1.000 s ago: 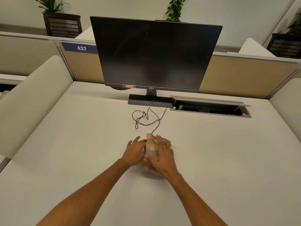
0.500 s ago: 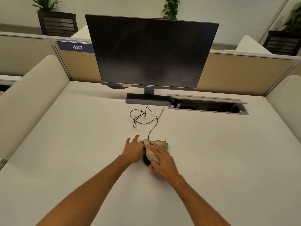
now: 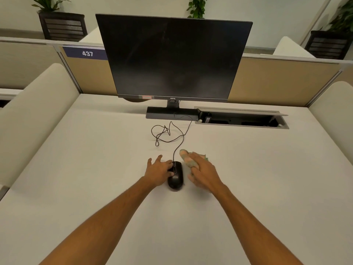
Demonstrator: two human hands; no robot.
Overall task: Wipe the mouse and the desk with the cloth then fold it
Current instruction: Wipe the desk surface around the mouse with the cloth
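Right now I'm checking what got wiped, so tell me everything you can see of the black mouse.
The black, glossy plastic mouse lies flat on the white desk, uncovered, its thin black cable looping toward the monitor. The left hand touches its left side; the right hand holds the green-and-pink cloth beside it.

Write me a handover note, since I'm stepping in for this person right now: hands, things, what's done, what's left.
Left hand: open, fingers resting against the left side of the black corded mouse, steadying it.
Right hand: holds the bunched green-and-pink cloth, just right of the mouse, apart from it.
Mouse sits uncovered on the white desk, cable looping back toward the black monitor.
Done: cannot tell how much wiping is finished.
Left: finish the mouse if needed, wipe the desk, fold the cloth.
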